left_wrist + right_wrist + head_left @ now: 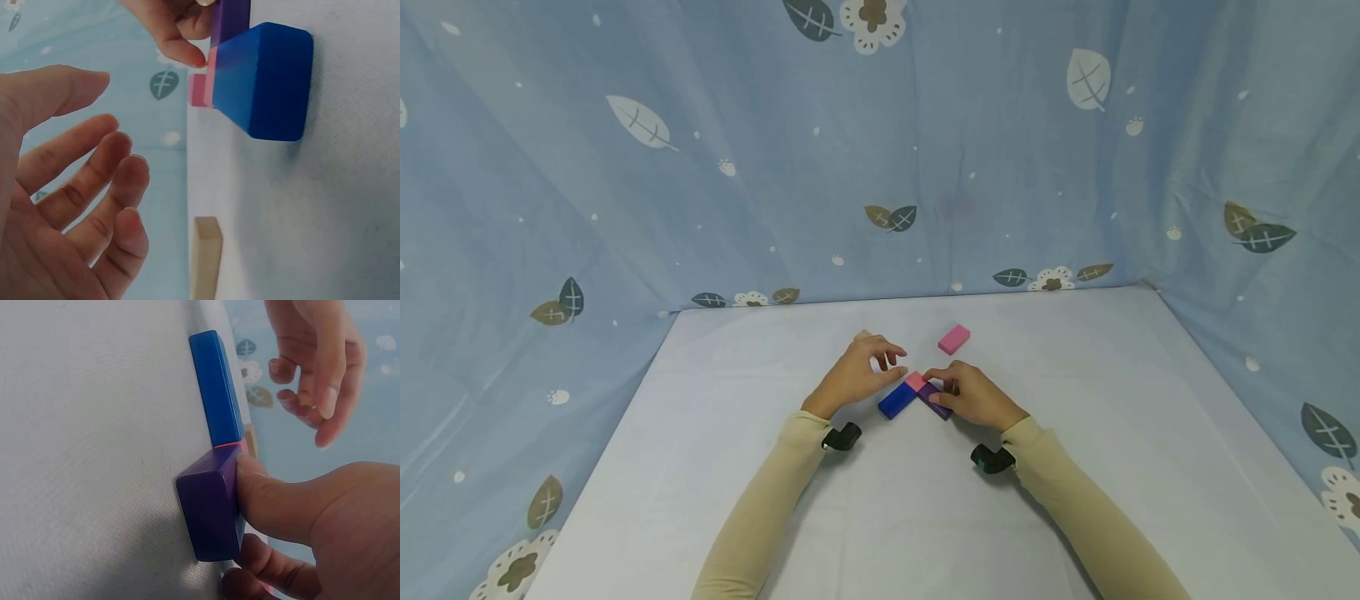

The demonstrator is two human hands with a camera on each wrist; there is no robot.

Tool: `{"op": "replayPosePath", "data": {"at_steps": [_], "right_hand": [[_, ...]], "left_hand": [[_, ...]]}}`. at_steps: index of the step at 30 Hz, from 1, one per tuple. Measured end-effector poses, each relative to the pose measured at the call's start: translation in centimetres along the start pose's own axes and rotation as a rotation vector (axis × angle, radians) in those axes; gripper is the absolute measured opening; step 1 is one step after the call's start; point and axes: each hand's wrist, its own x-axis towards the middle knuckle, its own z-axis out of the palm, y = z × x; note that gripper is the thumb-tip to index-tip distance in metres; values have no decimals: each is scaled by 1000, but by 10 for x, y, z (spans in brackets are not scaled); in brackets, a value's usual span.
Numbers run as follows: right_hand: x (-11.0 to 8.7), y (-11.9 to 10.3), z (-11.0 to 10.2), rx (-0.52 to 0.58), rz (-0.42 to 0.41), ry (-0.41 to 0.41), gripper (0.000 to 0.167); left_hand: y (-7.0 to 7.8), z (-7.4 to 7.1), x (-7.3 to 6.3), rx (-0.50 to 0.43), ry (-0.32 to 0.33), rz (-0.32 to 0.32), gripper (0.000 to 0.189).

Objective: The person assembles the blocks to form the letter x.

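A blue block [897,401] and a purple block [937,407] lie on the white table at an angle to each other. At the corner where they meet is a salmon-pink block [915,381]. My right hand [976,397] grips the purple block, its thumb [272,497] against one side, while the index fingertip reaches the salmon-pink block. Above the blue block's left end hovers my left hand [853,375], fingers loosely bent and holding nothing. In the left wrist view, a gap separates those fingers [103,187] from the blue block [269,81].
Farther back lies a separate pink block [954,339]. A beige block [206,256] stands on the table beyond my left hand, mostly hidden by it in the head view. A blue leaf-patterned curtain [820,167] hangs along the table's back and sides.
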Motion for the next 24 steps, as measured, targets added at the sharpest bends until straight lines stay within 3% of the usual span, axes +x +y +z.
{"op": "replayPosePath", "data": {"at_steps": [6, 24], "right_hand": [[0, 1, 0, -7, -6, -1, 35], [1, 2, 0, 28, -22, -5, 35]], "left_hand": [[-2, 3, 0, -26, -46, -22, 31], [-11, 9, 2, -10, -194, -2, 31]]}}
